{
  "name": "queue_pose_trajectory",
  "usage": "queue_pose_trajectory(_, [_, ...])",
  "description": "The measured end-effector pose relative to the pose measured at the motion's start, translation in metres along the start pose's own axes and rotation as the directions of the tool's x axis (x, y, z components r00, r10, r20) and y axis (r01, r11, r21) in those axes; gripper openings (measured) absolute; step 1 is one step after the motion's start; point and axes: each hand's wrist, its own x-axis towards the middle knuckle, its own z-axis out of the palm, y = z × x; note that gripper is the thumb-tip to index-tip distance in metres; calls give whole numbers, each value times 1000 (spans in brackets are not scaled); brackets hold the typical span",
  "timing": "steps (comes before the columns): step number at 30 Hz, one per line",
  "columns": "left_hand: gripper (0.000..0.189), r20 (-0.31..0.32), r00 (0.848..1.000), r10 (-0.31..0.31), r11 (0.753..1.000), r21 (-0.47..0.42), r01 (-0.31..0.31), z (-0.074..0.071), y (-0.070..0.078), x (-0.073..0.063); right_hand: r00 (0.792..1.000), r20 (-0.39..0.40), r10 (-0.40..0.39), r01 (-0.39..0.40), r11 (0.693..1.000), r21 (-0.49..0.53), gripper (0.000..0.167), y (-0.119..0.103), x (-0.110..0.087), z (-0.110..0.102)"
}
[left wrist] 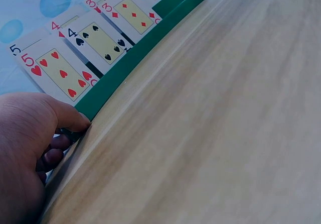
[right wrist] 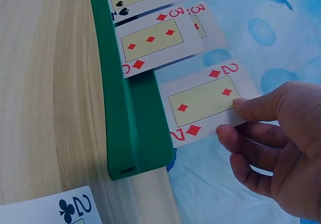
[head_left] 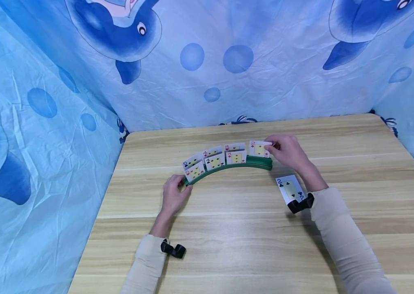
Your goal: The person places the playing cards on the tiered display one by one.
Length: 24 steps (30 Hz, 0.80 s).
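A curved green card holder [head_left: 258,161] stands on the table with playing cards upright in two rows. My left hand [head_left: 173,195] pinches its left end between thumb and fingers, beside the five of hearts [left wrist: 62,73]. With thumb and fingertips, my right hand [head_left: 288,152] holds the two of diamonds [right wrist: 203,104] by its edge. That card is upright at the holder's right end, in line with the back row; whether its lower edge sits in the slot I cannot tell. In front stand the four of spades [left wrist: 95,38] and three of diamonds [right wrist: 155,40]. Partly covered fives, fours and threes stand behind.
A two of clubs [head_left: 289,188] lies face up on the wooden table [head_left: 225,245], under my right wrist and to the right of the holder. Blue cloth [head_left: 207,106] with whale prints hangs behind the table and at both sides.
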Motion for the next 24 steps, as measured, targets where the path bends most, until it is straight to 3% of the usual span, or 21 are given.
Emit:
queue_pose_trajectory(12, [37, 5, 1000, -6, 1000, 5, 6, 0, 1, 0, 998, 59, 20, -20, 1000, 0, 28, 3, -7, -6])
queue_pose_trajectory(24, [37, 1, 1000, -9, 1000, -2, 9, 0, 2, 0, 986, 137, 98, -92, 995, -49, 40, 16, -38, -30])
